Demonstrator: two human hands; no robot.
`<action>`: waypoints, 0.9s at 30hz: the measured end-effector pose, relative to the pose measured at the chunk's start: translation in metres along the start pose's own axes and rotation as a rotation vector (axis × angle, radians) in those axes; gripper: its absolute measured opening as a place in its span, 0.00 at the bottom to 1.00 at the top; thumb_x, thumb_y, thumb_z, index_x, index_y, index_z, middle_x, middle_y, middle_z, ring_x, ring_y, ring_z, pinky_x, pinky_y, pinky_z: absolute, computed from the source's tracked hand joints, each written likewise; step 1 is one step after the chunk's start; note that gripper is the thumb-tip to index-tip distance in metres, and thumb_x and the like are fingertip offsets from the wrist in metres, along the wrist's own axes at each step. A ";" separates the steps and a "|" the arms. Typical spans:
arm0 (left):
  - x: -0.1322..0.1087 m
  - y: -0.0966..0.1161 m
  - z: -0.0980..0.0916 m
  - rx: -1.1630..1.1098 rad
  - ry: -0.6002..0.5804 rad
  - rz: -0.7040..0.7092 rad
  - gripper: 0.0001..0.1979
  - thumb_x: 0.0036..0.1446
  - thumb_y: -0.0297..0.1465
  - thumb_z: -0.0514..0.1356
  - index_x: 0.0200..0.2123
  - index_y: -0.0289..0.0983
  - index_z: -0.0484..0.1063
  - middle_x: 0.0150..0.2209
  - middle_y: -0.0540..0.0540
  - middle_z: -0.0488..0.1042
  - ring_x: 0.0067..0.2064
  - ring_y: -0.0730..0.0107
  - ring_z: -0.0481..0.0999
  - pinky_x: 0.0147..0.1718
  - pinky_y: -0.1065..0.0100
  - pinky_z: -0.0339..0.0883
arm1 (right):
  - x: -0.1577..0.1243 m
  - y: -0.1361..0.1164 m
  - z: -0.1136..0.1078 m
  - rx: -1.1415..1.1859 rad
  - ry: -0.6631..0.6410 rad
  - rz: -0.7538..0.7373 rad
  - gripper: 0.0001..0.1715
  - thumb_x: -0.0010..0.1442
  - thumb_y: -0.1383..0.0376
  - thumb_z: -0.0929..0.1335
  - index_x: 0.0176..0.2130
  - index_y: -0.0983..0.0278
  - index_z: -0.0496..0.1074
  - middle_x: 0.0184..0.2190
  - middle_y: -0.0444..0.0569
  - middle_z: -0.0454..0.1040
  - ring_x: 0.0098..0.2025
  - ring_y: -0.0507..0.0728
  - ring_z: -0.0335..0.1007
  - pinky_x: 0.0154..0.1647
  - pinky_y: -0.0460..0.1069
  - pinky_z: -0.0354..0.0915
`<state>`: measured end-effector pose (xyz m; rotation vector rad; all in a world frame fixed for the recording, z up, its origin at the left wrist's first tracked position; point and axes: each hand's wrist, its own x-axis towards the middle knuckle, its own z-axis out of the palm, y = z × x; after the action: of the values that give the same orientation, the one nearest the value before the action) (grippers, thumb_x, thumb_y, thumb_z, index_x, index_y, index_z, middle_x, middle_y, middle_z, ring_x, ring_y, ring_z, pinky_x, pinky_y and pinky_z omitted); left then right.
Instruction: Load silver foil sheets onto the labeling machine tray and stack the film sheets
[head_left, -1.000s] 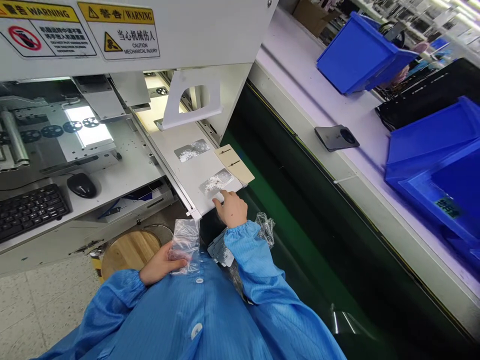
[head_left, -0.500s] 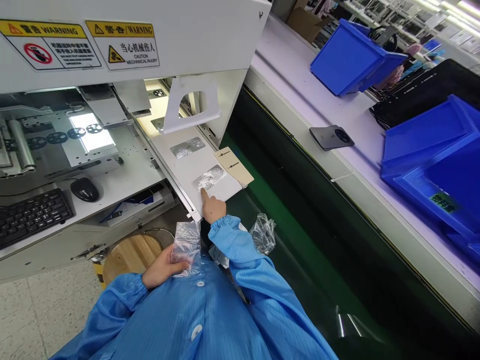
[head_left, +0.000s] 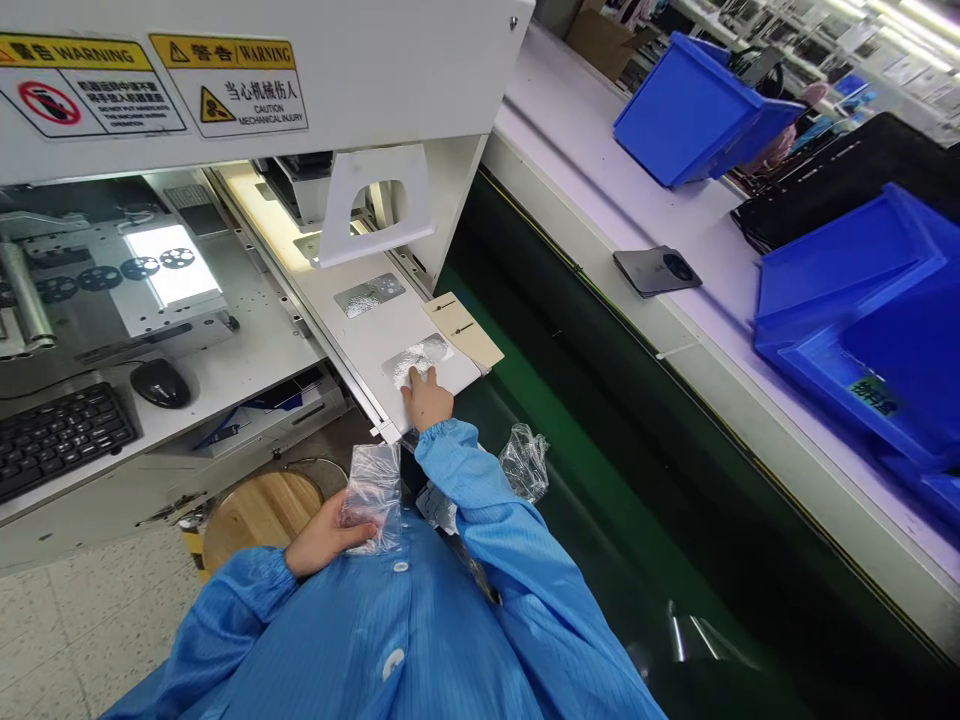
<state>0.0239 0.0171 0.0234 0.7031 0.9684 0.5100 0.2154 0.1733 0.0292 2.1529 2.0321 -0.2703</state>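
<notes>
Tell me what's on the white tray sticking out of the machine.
Two silvery patterned plates lie on its outer part. The right hand covers some of the nearer plate; the white bracket hides part of the tray farther in.

Two hands (head_left: pixel 430 400), one wrapped packet (head_left: pixel 375 480), two warning labels (head_left: pixel 229 88).

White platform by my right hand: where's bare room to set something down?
One bare strip separates the farther silver panel from the nearer silver panel; a slimmer one borders the rail. It's crowded around the right hand, over that nearer panel, and by the beige card.
</notes>
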 end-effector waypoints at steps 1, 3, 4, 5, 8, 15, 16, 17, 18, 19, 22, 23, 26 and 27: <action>0.001 0.000 0.000 -0.002 -0.009 0.000 0.31 0.39 0.40 0.75 0.45 0.36 0.69 0.37 0.44 0.80 0.42 0.58 0.78 0.45 0.60 0.70 | 0.000 0.000 0.000 0.004 -0.002 0.001 0.29 0.70 0.52 0.55 0.66 0.56 0.50 0.66 0.61 0.50 0.37 0.58 0.75 0.35 0.52 0.68; 0.002 -0.001 -0.001 -0.012 -0.022 0.000 0.31 0.40 0.39 0.75 0.45 0.36 0.68 0.38 0.43 0.80 0.42 0.58 0.78 0.45 0.60 0.70 | -0.001 -0.001 -0.002 0.012 -0.009 0.007 0.29 0.69 0.52 0.55 0.66 0.56 0.50 0.66 0.61 0.50 0.38 0.58 0.75 0.36 0.52 0.68; 0.003 -0.001 -0.001 -0.017 -0.024 -0.001 0.31 0.40 0.39 0.75 0.45 0.36 0.68 0.38 0.43 0.80 0.42 0.58 0.78 0.45 0.60 0.71 | -0.001 -0.001 -0.004 0.016 -0.012 0.010 0.29 0.69 0.52 0.55 0.66 0.56 0.50 0.66 0.61 0.50 0.38 0.58 0.75 0.36 0.52 0.68; 0.003 -0.001 -0.002 -0.020 -0.025 -0.002 0.30 0.41 0.38 0.75 0.45 0.36 0.68 0.38 0.43 0.80 0.42 0.58 0.78 0.45 0.60 0.71 | -0.001 -0.001 -0.005 0.021 -0.011 0.014 0.29 0.69 0.52 0.56 0.66 0.56 0.50 0.66 0.61 0.50 0.38 0.58 0.75 0.36 0.53 0.68; 0.003 -0.003 -0.003 -0.017 -0.024 0.008 0.30 0.42 0.37 0.74 0.46 0.35 0.68 0.38 0.43 0.80 0.42 0.59 0.78 0.44 0.61 0.71 | -0.002 0.000 -0.011 0.033 0.001 0.010 0.29 0.69 0.52 0.57 0.65 0.56 0.51 0.65 0.60 0.51 0.38 0.59 0.75 0.36 0.53 0.68; 0.005 -0.006 -0.005 -0.037 -0.006 0.011 0.30 0.40 0.37 0.75 0.44 0.35 0.68 0.37 0.44 0.80 0.40 0.61 0.78 0.42 0.62 0.71 | -0.002 0.002 -0.018 0.035 -0.044 -0.037 0.29 0.69 0.52 0.56 0.66 0.54 0.50 0.67 0.60 0.48 0.40 0.59 0.74 0.38 0.53 0.67; 0.005 -0.006 -0.005 -0.039 -0.003 0.008 0.30 0.40 0.38 0.75 0.44 0.35 0.68 0.37 0.44 0.80 0.40 0.60 0.78 0.43 0.62 0.71 | -0.001 0.003 -0.018 0.035 -0.043 -0.040 0.28 0.69 0.52 0.56 0.65 0.54 0.51 0.67 0.60 0.48 0.40 0.59 0.74 0.38 0.53 0.67; 0.005 -0.005 -0.005 -0.039 0.001 0.006 0.30 0.40 0.38 0.75 0.44 0.35 0.69 0.36 0.44 0.80 0.40 0.60 0.78 0.43 0.62 0.70 | -0.001 0.003 -0.017 0.035 -0.040 -0.041 0.28 0.69 0.52 0.56 0.65 0.54 0.52 0.67 0.60 0.49 0.40 0.59 0.74 0.38 0.53 0.67; 0.005 -0.005 -0.004 -0.037 0.004 0.004 0.29 0.39 0.38 0.75 0.43 0.35 0.69 0.36 0.44 0.80 0.40 0.60 0.78 0.43 0.62 0.70 | 0.000 0.003 -0.017 0.035 -0.037 -0.041 0.28 0.69 0.52 0.56 0.65 0.54 0.52 0.67 0.60 0.49 0.40 0.59 0.74 0.38 0.54 0.67; 0.005 -0.004 -0.004 -0.034 0.009 0.004 0.29 0.39 0.38 0.75 0.43 0.35 0.69 0.36 0.44 0.80 0.40 0.61 0.78 0.43 0.62 0.70 | 0.001 0.004 -0.016 0.036 -0.034 -0.041 0.28 0.69 0.52 0.56 0.65 0.54 0.52 0.67 0.59 0.49 0.40 0.60 0.74 0.39 0.54 0.67; 0.005 -0.002 -0.003 -0.030 0.022 0.003 0.29 0.38 0.37 0.76 0.42 0.35 0.70 0.37 0.44 0.80 0.39 0.61 0.78 0.42 0.63 0.70 | 0.005 0.006 -0.015 0.037 -0.029 -0.040 0.28 0.69 0.52 0.56 0.64 0.54 0.53 0.67 0.59 0.48 0.41 0.60 0.74 0.40 0.54 0.67; 0.005 -0.002 -0.002 -0.030 0.026 0.005 0.29 0.38 0.37 0.76 0.42 0.35 0.70 0.37 0.44 0.80 0.39 0.61 0.78 0.42 0.63 0.70 | 0.006 0.007 -0.014 0.038 -0.028 -0.042 0.28 0.69 0.52 0.56 0.64 0.54 0.53 0.67 0.58 0.48 0.41 0.59 0.74 0.40 0.54 0.67; 0.005 0.000 -0.002 -0.028 0.030 0.018 0.29 0.38 0.37 0.76 0.42 0.35 0.69 0.37 0.44 0.80 0.39 0.61 0.78 0.42 0.63 0.70 | 0.008 0.008 -0.013 0.046 -0.018 -0.053 0.29 0.69 0.51 0.56 0.65 0.54 0.51 0.67 0.59 0.47 0.41 0.60 0.74 0.39 0.54 0.67; 0.005 0.000 -0.002 -0.026 0.028 0.021 0.29 0.38 0.37 0.76 0.42 0.35 0.69 0.37 0.44 0.80 0.39 0.61 0.78 0.42 0.62 0.70 | 0.008 0.008 -0.013 0.052 -0.017 -0.059 0.30 0.69 0.50 0.55 0.66 0.54 0.50 0.68 0.59 0.46 0.41 0.60 0.74 0.39 0.54 0.67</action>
<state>0.0247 0.0210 0.0202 0.6852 0.9798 0.5506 0.2245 0.1840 0.0402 2.1153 2.1046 -0.3517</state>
